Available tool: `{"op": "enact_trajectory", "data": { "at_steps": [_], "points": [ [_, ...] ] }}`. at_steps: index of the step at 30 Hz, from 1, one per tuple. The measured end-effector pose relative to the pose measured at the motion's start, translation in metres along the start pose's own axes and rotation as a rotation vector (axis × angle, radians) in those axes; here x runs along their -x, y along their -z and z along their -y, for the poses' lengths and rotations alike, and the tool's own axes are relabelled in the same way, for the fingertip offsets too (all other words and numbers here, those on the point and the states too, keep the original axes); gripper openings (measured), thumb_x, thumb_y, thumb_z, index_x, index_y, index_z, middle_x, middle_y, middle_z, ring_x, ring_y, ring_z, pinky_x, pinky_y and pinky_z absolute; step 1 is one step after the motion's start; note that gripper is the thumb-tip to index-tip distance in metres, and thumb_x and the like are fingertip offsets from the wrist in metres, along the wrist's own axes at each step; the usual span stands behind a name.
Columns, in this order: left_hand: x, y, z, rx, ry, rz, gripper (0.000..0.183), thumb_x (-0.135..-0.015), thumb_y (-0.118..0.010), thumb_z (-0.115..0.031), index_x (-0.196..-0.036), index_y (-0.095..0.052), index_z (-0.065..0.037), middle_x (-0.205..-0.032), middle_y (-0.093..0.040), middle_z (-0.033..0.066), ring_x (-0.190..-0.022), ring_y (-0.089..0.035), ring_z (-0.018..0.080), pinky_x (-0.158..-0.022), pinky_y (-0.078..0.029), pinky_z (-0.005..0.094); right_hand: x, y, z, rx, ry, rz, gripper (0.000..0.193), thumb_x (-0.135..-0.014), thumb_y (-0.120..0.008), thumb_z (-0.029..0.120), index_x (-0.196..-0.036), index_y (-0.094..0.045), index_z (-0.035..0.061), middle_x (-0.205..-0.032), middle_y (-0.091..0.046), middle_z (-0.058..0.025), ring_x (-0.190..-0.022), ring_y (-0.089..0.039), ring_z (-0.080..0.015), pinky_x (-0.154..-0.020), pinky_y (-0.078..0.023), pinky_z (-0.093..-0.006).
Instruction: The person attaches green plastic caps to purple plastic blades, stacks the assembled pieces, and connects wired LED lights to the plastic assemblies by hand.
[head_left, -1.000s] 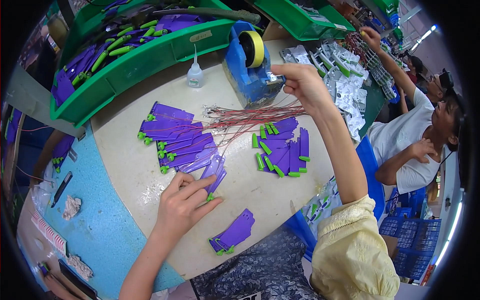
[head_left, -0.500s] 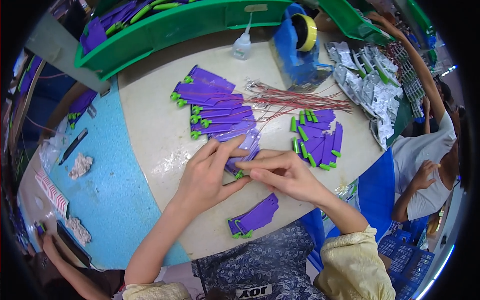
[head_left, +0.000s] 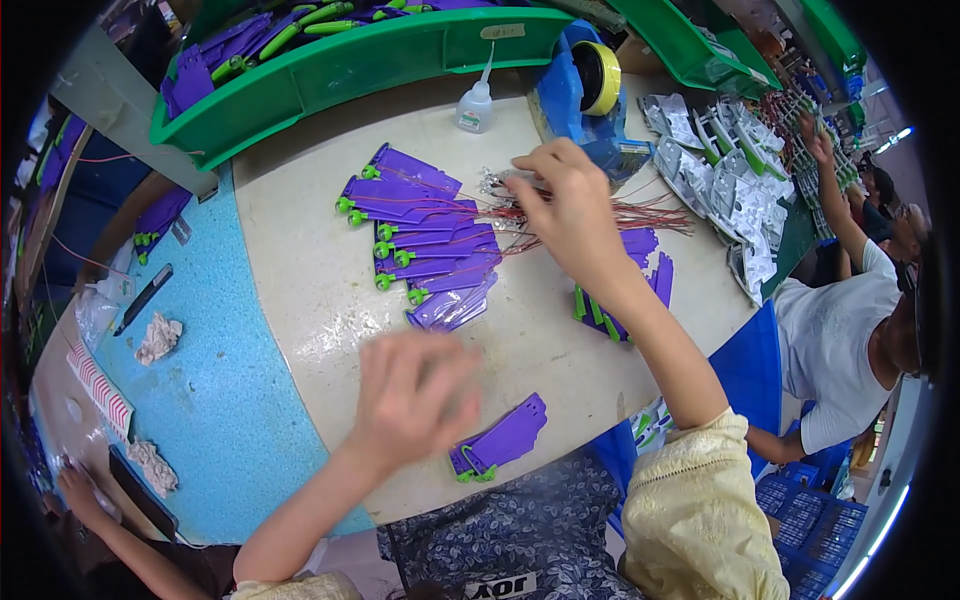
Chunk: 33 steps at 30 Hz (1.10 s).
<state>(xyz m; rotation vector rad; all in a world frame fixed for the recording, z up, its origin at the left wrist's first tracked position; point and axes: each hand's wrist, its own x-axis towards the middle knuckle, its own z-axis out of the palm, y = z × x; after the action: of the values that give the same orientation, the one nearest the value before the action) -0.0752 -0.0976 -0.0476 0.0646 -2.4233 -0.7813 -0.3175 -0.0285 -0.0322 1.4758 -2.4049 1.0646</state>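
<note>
My right hand (head_left: 580, 205) is over the bundle of thin red wires (head_left: 640, 215), its thumb and index finger apart near the small silvery wire ends; no held thing shows. My left hand (head_left: 410, 390), smeared by motion, is just above two purple plastic pieces with green ends (head_left: 505, 437) and below the fanned row of purple pieces (head_left: 425, 210). Each piece in that row has a round green knob at its left end, and wires run across several of them. Partly behind my right forearm lies another group of purple pieces (head_left: 660, 280) with green tips.
At the back stand a long green bin (head_left: 350, 90) of purple and green parts, a white dropper bottle (head_left: 474, 108) and a blue tape dispenser (head_left: 560, 90). Grey-white molded parts (head_left: 720, 170) are heaped at right. A co-worker in a white shirt (head_left: 835, 320) sits beyond them.
My hands have parted. The right one has moved up and back to the wires; the left has drawn back toward me, leaving a purple piece at the row's near end.
</note>
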Motion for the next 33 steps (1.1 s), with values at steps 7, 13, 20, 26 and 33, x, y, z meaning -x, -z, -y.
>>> {"op": "enact_trajectory", "data": {
  "at_steps": [7,13,20,26,33],
  "points": [
    [0.027,0.000,-0.015,0.122,0.063,0.176,0.031,-0.073,-0.076,-0.021,-0.099,-0.071,-0.006,-0.108,-0.063,0.0122,-0.098,-0.059,0.0296,-0.080,-0.053,0.0358,-0.008,0.009,0.015,-0.191,0.199,-0.173,0.015,-0.077,-0.071,-0.002,-0.090,-0.064,-0.0007,-0.092,-0.066,-0.0155,-0.082,-0.064,-0.0320,-0.079,-0.052,-0.0371],
    [0.002,0.000,-0.009,-0.134,0.196,0.082,0.036,-0.073,-0.076,-0.010,-0.108,-0.068,-0.002,-0.108,-0.061,0.0122,-0.086,-0.057,0.0269,-0.068,-0.050,0.0369,0.055,0.075,0.099,-0.086,0.227,0.219,0.013,-0.077,-0.072,0.001,-0.087,-0.064,0.0002,-0.084,-0.061,-0.0124,-0.062,-0.060,-0.0271,-0.056,-0.051,-0.0358],
    [0.005,-0.012,0.000,0.180,0.239,-0.016,0.060,-0.071,-0.078,-0.002,-0.127,-0.055,0.002,-0.098,-0.059,0.0143,-0.081,-0.060,0.0252,-0.068,-0.053,0.0346,0.069,0.019,0.070,-0.269,0.045,0.572,0.007,-0.078,-0.069,-0.001,-0.085,-0.067,-0.0015,-0.078,-0.061,-0.0130,-0.064,-0.062,-0.0294,-0.058,-0.049,-0.0372],
    [0.007,-0.012,0.005,0.335,0.299,-0.033,0.063,-0.068,-0.083,-0.002,-0.124,-0.054,0.002,-0.099,-0.063,0.0149,-0.085,-0.064,0.0254,-0.073,-0.055,0.0339,0.075,0.023,0.072,-0.457,-0.116,0.619,0.010,-0.076,-0.069,-0.003,-0.087,-0.071,-0.0035,-0.076,-0.063,-0.0169,-0.066,-0.064,-0.0329,-0.057,-0.049,-0.0400],
    [0.006,-0.012,0.004,0.356,0.324,-0.035,0.055,-0.068,-0.083,-0.005,-0.116,-0.058,0.001,-0.100,-0.063,0.0144,-0.085,-0.065,0.0262,-0.072,-0.055,0.0354,0.084,0.025,0.070,-0.453,-0.086,0.621,0.012,-0.078,-0.066,-0.006,-0.089,-0.071,-0.0045,-0.074,-0.060,-0.0157,-0.059,-0.060,-0.0278,-0.053,-0.046,-0.0370]
  ]
}}
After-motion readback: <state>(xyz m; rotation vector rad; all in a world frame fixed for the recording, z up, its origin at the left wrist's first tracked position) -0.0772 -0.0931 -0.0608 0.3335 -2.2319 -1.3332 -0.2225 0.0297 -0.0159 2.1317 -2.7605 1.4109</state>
